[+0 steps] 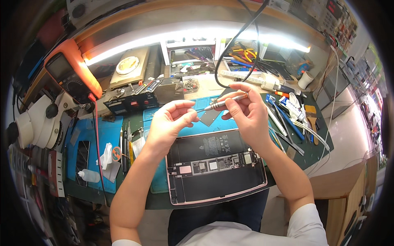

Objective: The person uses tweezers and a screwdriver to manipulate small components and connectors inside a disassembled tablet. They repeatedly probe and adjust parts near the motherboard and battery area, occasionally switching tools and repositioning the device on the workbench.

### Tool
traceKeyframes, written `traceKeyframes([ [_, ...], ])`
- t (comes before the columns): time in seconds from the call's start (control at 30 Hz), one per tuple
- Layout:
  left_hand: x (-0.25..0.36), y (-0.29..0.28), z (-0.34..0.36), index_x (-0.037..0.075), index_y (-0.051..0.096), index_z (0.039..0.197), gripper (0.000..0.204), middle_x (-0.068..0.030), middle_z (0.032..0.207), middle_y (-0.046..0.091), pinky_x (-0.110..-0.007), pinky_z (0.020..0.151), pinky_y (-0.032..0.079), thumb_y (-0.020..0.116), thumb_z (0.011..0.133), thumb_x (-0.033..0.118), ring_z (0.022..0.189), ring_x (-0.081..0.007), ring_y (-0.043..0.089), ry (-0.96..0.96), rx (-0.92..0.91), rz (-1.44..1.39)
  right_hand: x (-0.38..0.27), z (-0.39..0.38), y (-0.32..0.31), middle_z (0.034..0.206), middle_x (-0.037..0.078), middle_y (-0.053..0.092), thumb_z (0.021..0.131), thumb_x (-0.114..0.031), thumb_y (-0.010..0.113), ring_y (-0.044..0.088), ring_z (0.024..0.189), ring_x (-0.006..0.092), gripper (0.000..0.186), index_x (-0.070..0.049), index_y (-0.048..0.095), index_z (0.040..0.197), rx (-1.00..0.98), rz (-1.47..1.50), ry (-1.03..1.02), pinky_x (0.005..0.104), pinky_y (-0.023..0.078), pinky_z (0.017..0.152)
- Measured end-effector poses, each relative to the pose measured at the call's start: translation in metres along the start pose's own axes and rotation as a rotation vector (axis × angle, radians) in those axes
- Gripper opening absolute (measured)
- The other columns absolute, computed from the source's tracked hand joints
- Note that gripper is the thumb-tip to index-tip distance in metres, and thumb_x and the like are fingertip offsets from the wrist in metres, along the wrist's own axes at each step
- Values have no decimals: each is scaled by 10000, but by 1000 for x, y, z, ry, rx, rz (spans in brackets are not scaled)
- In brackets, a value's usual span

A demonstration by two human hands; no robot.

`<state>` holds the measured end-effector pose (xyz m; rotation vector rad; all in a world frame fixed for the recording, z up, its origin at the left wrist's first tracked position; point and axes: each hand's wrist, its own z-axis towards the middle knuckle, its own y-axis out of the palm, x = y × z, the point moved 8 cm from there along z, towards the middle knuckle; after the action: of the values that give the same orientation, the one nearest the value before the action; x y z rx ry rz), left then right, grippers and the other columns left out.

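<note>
My right hand (248, 112) holds a slim silver precision screwdriver (223, 103) by its handle, the shaft pointing left. At its tip, the thumb and fingers of my left hand (172, 121) are pinched together; whether they grip the tip or some tiny part is too small to tell. Both hands are raised above the far edge of an opened tablet (217, 182) with a pink rim. Its black battery (201, 145) and circuit board (223, 163) lie exposed. A small dark grey plate (209, 119) rests on the blue mat (158, 182) below the screwdriver.
An orange multimeter (76, 74) stands at the far left, its red lead (97, 143) hanging down. Left lie a phone (83, 158) and a small white bottle (89, 176). A black cable (221, 57) loops down behind my hands. Tweezers, a brush (311, 117) and a tube (293, 105) crowd the right.
</note>
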<state>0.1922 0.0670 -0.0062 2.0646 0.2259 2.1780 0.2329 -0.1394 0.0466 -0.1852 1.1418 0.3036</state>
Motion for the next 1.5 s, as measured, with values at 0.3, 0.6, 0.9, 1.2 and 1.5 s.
traceKeyframes([
  [0.3,6,3,-2,-23,675,1279,350,-102,1082,767,-309,876,601,798,982,115,978,-175,755,44,49,41,-10,-4,-5,1107,124,768,1058,-93,675,771,993,169,334,-5,556,1358,-64,-107,-4,287,632,818],
  [0.6,1,46,-19,-18,697,1238,281,-110,1058,778,-320,883,619,775,996,101,964,-176,758,-48,-54,76,-50,-31,-31,1052,106,794,1006,-21,682,788,956,176,368,-23,567,1356,-32,-271,-136,297,622,800],
  [0.9,6,62,-26,-24,710,1214,205,-130,1056,776,-333,880,632,716,1029,64,970,-200,770,-43,-124,98,-69,-50,-47,1123,116,759,1051,-43,654,742,938,110,394,-31,516,1419,-84,-307,-119,261,614,833],
  [1.2,2,71,-32,-37,707,1218,225,-136,1047,783,-315,888,625,731,1026,77,978,-200,775,-61,-137,74,-67,-58,-50,1039,119,772,1015,-27,679,793,950,212,418,-58,533,1405,-89,-294,-119,321,627,806],
  [1.5,0,92,-32,-42,689,1246,280,-134,1078,775,-317,905,619,753,1016,104,976,-185,764,-89,-175,103,-73,-62,-63,1100,108,768,1021,-71,713,754,964,132,511,-51,481,1476,-81,-368,-121,263,596,827],
])
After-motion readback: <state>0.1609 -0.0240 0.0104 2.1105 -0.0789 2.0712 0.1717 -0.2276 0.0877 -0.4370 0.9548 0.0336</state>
